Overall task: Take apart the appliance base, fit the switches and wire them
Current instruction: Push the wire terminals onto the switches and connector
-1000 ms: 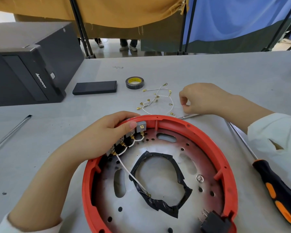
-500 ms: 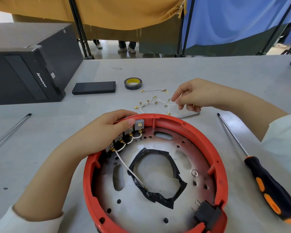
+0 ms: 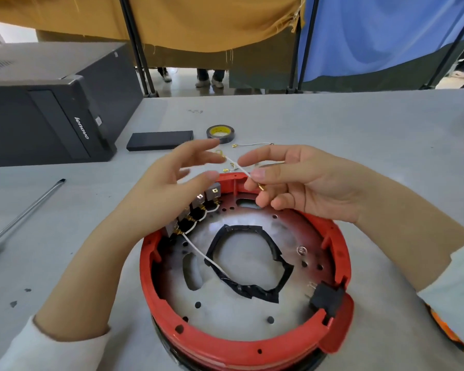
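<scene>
We see the right hand (image 3: 300, 180) pinching a wire (image 3: 241, 168) above the base (image 3: 340, 266) rim; left hand (image 3: 169, 180) fingers spread, holding nothing (near the switches (image 3: 198, 203)). Thin pinch: wire could slip, or get pushed onto the wrong terminal.

I count two hands: my left hand (image 3: 172, 180) with fingers spread and my right hand (image 3: 298, 180) pinching one white wire (image 3: 239, 167) between thumb and forefinger. One red base (image 3: 241, 341) sits below my fingers, with four switches (image 3: 198, 204) in a row just under my left fingertips. One more wire (image 3: 204, 254) runs from the switches to the single black tape ring (image 3: 252, 287) inside. Beyond my fingers lie one tape roll (image 3: 219, 131), one black slab (image 3: 160, 140) and some loose wires (image 3: 252, 144), too tangled to number. One computer (image 3: 46, 111) stands far left. Two screwdrivers: one (image 3: 24, 212) left of my left hand, one (image 3: 450, 333) barely showing under my right sleeve.
</scene>
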The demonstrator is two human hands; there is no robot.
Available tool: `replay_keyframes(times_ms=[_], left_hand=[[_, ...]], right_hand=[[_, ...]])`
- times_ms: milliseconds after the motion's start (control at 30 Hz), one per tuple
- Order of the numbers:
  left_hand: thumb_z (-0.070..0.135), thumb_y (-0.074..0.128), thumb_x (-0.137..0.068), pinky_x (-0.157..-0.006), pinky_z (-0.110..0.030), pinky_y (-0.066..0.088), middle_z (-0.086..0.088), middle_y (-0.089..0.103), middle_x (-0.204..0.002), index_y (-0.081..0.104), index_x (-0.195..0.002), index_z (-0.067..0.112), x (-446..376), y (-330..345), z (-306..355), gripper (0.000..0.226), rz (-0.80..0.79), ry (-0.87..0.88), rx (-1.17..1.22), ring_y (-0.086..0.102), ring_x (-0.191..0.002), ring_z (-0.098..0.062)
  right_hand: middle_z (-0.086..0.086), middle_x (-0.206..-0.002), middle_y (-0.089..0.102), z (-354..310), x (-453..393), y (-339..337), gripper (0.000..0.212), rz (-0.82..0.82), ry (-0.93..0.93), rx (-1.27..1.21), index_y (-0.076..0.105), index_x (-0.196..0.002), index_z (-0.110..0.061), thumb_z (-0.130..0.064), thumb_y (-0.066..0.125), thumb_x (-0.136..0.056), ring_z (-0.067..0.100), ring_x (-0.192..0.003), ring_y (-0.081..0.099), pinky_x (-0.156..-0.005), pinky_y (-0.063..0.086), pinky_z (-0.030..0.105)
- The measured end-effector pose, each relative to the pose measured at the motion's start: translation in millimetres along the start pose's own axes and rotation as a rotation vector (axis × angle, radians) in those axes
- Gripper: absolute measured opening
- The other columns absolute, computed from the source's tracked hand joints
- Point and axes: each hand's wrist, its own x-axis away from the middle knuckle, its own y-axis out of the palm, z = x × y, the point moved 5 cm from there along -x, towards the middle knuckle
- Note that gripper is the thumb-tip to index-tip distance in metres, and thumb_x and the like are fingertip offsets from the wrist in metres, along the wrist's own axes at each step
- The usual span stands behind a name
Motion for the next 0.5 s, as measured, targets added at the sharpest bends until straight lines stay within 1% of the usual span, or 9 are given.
replay_keyframes(times_ms=[33,67,100,167,267,333,400,500], left_hand=[[0.025,0.063,-0.09,-0.091,-0.014,0.047,0.017,0.072,-0.105,0.06,-0.12,0.036,1.8,0.9,5.1,0.032,-0.01,0.016,0.092,0.064,-0.106,-0.001],[0.03,0.064,-0.086,-0.084,-0.015,0.051,0.012,0.074,-0.099,0.065,-0.114,0.034,3.5,1.2,8.6,0.028,-0.01,0.026,0.16,0.068,-0.098,-0.005],[0.033,0.067,-0.083,-0.082,-0.018,0.053,0.008,0.075,-0.095,0.069,-0.108,0.033,4.8,1.3,11.3,0.025,-0.005,0.039,0.188,0.07,-0.093,-0.008],[0.031,0.073,-0.081,-0.086,-0.025,0.055,0.005,0.076,-0.092,0.073,-0.1,0.033,6.0,1.5,13.3,0.018,-0.001,0.074,0.16,0.071,-0.091,-0.012],[0.029,0.074,-0.078,-0.088,-0.029,0.055,0.0,0.075,-0.094,0.073,-0.098,0.033,8.4,0.9,14.2,0.02,-0.034,0.112,0.21,0.071,-0.093,-0.019],[0.031,0.078,-0.073,-0.085,-0.026,0.055,0.001,0.076,-0.092,0.074,-0.095,0.031,8.4,0.7,14.6,0.022,-0.033,0.124,0.232,0.072,-0.091,-0.017],[0.03,0.081,-0.071,-0.08,-0.022,0.056,0.003,0.076,-0.088,0.075,-0.091,0.03,6.7,1.7,13.0,0.02,0.01,0.12,0.24,0.073,-0.087,-0.013],[0.029,0.075,-0.071,-0.077,-0.022,0.056,0.003,0.077,-0.084,0.077,-0.086,0.033,4.5,0.4,9.1,0.016,0.076,0.085,0.279,0.073,-0.082,-0.012]], right_hand=[[0.009,-0.079,0.07,2.6,-0.2,1.9,0.024,0.001,-0.012,0.016,0.069,-0.098,-0.013,-0.01,0.069,-0.074,0.014,-0.061,0.069,-0.05,0.053,0.016],[0.009,-0.079,0.07,5.3,-0.4,3.2,0.025,0.005,-0.021,0.039,0.07,-0.098,-0.012,-0.01,0.069,-0.073,0.015,-0.06,0.068,-0.05,0.053,0.016],[0.01,-0.079,0.07,7.6,-0.5,3.8,0.027,0.013,-0.03,0.066,0.069,-0.1,-0.011,-0.01,0.07,-0.073,0.015,-0.06,0.068,-0.05,0.053,0.017],[0.01,-0.08,0.07,9.8,-0.5,3.2,0.034,0.036,-0.051,0.107,0.067,-0.105,-0.007,-0.009,0.071,-0.071,0.015,-0.059,0.067,-0.051,0.053,0.017],[0.01,-0.08,0.071,9.4,-0.4,1.2,0.033,0.088,-0.089,0.103,0.067,-0.099,-0.008,-0.009,0.072,-0.066,0.014,-0.057,0.066,-0.05,0.053,0.017],[0.01,-0.079,0.072,9.4,0.6,-0.7,0.033,0.131,-0.114,0.109,0.067,-0.098,-0.008,-0.008,0.072,-0.065,0.015,-0.057,0.066,-0.051,0.053,0.018],[0.01,-0.081,0.072,9.6,2.9,-0.5,0.031,0.138,-0.145,0.119,0.068,-0.097,-0.007,-0.007,0.072,-0.066,0.016,-0.062,0.068,-0.054,0.054,0.019],[0.01,-0.085,0.073,7.3,6.5,0.8,0.03,0.118,-0.2,0.14,0.069,-0.097,-0.008,-0.004,0.071,-0.067,0.02,-0.072,0.071,-0.059,0.055,0.02]])
